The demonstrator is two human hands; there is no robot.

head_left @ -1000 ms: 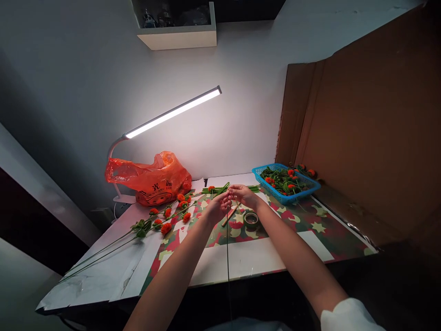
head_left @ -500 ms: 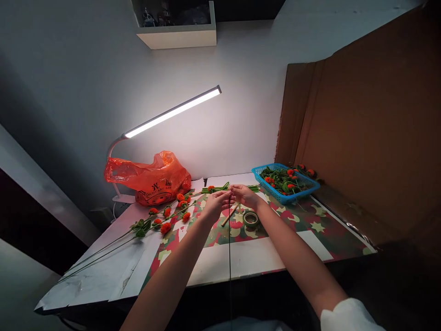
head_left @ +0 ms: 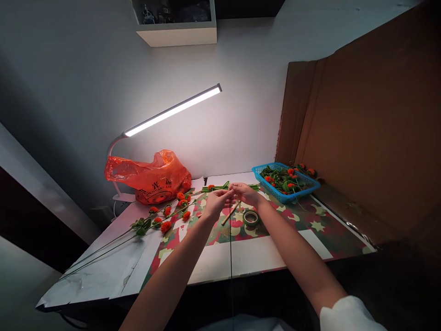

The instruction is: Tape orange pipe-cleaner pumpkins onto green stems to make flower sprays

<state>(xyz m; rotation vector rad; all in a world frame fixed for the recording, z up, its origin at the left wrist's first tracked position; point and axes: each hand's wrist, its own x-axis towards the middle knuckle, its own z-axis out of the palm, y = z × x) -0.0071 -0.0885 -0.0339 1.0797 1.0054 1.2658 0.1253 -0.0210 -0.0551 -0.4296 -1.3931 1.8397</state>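
Observation:
My left hand (head_left: 219, 202) is pinched closed on the top of a long thin dark stem (head_left: 230, 257), which hangs straight down past the table's front edge. Closed as well, my right hand (head_left: 245, 194) meets it fingertip to fingertip at the stem's top. A narrow pale strip of tape (head_left: 239, 205) hangs below the right fingers and seems to be held by them. Just under the hands, a roll of green tape (head_left: 251, 219) and a thin wooden stick (head_left: 228, 215) lie on the patterned sheet. Whatever is at the stem's tip is hidden by my fingers.
Orange flowers on long stems (head_left: 166, 226) lie at left, by a red plastic bag (head_left: 155, 181) and a lit desk lamp (head_left: 172, 110). Green stems (head_left: 215, 188) lie behind my hands. A blue basket (head_left: 284, 197) holds more flowers, beside a cardboard panel (head_left: 351, 138).
Both hands stay together at the stem's top, with a slight shift of the fingers. The left hand has turned a little and the stem's lower end has swung slightly right.

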